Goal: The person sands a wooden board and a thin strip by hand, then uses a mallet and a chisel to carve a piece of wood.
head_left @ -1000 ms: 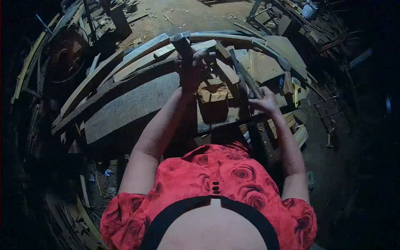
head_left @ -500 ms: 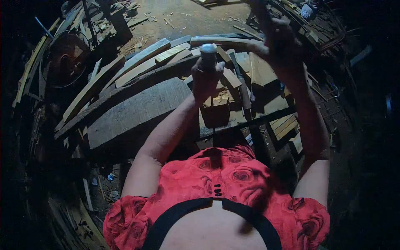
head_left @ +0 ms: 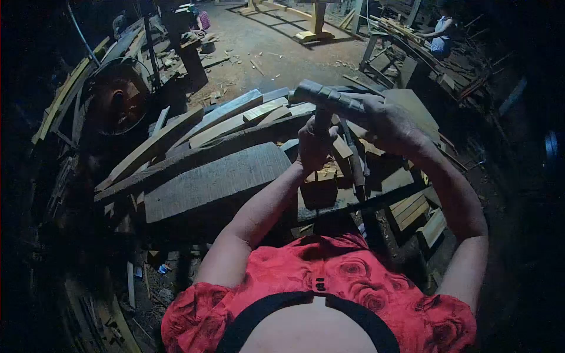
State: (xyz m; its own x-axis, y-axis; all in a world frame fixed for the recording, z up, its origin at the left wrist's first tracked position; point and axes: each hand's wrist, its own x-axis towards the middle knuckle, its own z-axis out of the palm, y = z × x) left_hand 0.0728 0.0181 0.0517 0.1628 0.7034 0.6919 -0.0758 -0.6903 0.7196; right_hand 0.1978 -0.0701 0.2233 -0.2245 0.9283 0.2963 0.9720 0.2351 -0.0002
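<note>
My left hand (head_left: 315, 144) is closed round the upright handle of a chisel-like tool (head_left: 322, 120), over a small block of wood (head_left: 321, 191) at the bench edge. A cylindrical mallet (head_left: 329, 97) lies across the top of that handle, its far end pointing left. My right hand (head_left: 391, 126) is wrapped round the mallet's right part. Whether the two tools touch is hard to tell. The lower end of the upright tool is partly hidden by my left hand.
Curved wood pieces (head_left: 226, 120) and a broad board (head_left: 218, 179) lie on the left of the bench. A round fan-like guard (head_left: 118, 94) stands at the left. At the upper right a person (head_left: 442, 35) is beside a wood-laden table (head_left: 406, 38).
My right hand has brought the mallet down from its raised position to the top of the upright tool. The view has tilted upward, showing more of the floor and another person.
</note>
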